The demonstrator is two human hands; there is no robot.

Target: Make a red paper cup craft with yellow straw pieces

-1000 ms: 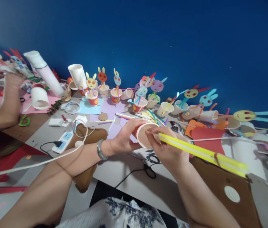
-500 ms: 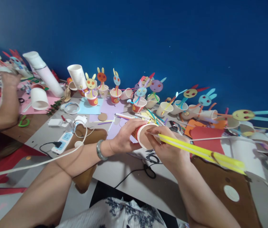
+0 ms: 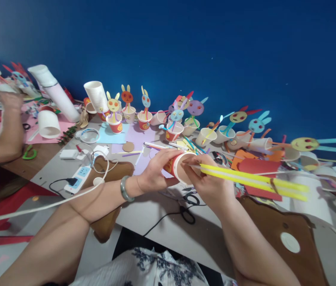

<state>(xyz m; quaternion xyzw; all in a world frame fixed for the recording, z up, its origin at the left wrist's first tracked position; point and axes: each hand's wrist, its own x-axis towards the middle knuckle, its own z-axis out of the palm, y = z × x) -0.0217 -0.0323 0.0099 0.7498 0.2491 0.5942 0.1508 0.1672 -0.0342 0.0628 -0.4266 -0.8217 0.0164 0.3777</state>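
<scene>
My left hand (image 3: 155,171) is wrapped round a red and white paper cup (image 3: 181,171), its mouth tilted toward the right. At that mouth are the fingertips of my right hand (image 3: 215,186), partly inside the rim. Long yellow pipe cleaners (image 3: 245,178) run out to the right from between my right thumb and fingers, with a small brown piece wound round them near the far end. What my right fingertips do inside the cup is partly hidden. Below the cup lie black-handled scissors (image 3: 192,198).
Paper cups with rabbit figures (image 3: 115,124) line the blue wall. A power strip (image 3: 80,178) with cables lies left of my forearm, and a white cable crosses over it. Another person's arm (image 3: 9,123) works at far left near a white bottle (image 3: 56,93). Brown mats (image 3: 278,226) flank me.
The cup has turned slightly, showing more of its red side. The far end of the yellow pipe cleaners has swung upward, and my right hand has shifted a little.
</scene>
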